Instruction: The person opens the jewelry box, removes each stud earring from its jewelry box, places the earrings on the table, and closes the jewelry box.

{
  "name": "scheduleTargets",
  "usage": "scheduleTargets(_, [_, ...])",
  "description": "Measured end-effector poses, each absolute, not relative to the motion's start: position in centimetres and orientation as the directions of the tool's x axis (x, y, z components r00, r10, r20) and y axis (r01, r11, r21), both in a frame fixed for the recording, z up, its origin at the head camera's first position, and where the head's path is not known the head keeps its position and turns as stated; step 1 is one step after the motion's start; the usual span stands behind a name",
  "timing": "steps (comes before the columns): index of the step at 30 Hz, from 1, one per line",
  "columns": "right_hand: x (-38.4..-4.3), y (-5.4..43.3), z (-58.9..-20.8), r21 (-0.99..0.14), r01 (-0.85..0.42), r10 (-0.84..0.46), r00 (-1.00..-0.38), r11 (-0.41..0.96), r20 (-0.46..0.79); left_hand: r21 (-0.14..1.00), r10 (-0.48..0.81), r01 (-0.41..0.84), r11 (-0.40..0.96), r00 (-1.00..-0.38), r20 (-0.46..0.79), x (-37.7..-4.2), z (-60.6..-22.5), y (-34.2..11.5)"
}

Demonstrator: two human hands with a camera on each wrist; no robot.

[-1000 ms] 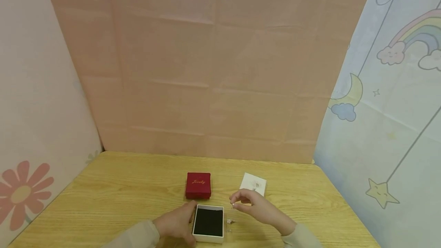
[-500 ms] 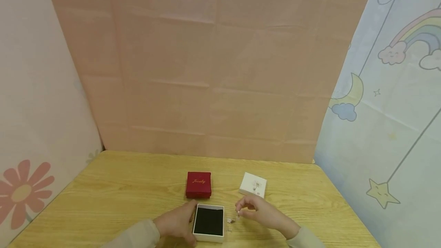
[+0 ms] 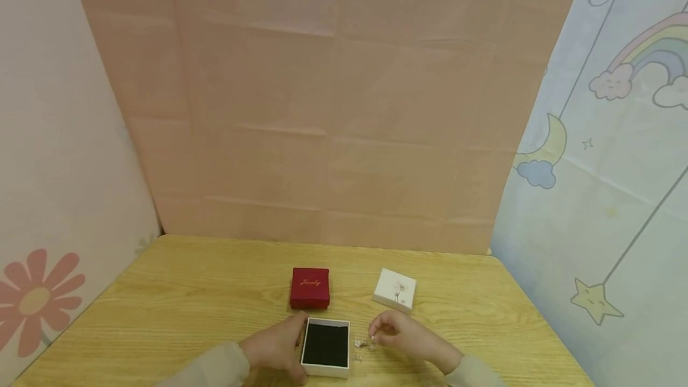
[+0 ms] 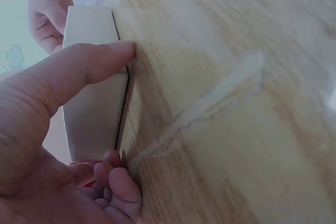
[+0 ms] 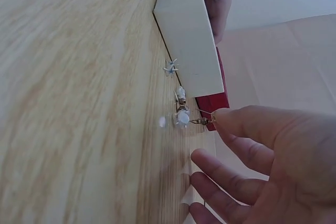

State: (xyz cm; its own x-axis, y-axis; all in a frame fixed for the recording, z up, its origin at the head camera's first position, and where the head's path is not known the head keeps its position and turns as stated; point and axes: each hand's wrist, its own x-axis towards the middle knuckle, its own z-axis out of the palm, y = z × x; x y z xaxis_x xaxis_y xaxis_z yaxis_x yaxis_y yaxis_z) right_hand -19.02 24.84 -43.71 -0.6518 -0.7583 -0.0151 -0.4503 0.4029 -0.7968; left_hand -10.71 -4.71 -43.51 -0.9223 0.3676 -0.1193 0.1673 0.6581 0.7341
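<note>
My left hand [image 3: 274, 346] grips the near and far left corners of an open white box [image 3: 325, 373] with a black pad [image 3: 325, 345] inside. Its thumb lies along the box wall [image 4: 94, 114] in the left wrist view. To the right of the box, my right hand [image 3: 408, 336] pinches a small earring [image 5: 203, 121] by its thin metal end, low over the table. The earring's pale bead end meets another earring [image 5: 181, 94] lying beside the box. A smaller clear jewelry piece [image 5: 169, 67] lies close to the box wall, nearer the person.
A red box [image 3: 310, 288] with gold lettering stands behind the white box. A white lid [image 3: 395, 290] with a flower print lies at the back right. A strip of clear tape [image 4: 205, 106] sticks to the wooden table [image 3: 215, 291] on the left.
My right hand has moved slightly right and down toward the table, lowering the earring beside the other jewelry. My left hand stays on the white box.
</note>
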Motion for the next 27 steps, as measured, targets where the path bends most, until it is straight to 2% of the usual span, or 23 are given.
scheduleTargets(10, [-19.0, 24.5, -43.9, -0.74, -0.483, -0.735, -0.677, 0.467, -0.022, 0.74, 0.366, 0.15, 0.656, -0.921, -0.137, -10.8, -43.4, -4.7])
scheduleTargets(27, [-19.3, 24.0, -44.8, -0.694, -0.548, -0.738, -0.674, 0.468, 0.034, 0.73, 0.37, 0.162, 0.664, -0.92, -0.132, -10.9, -43.7, -4.8])
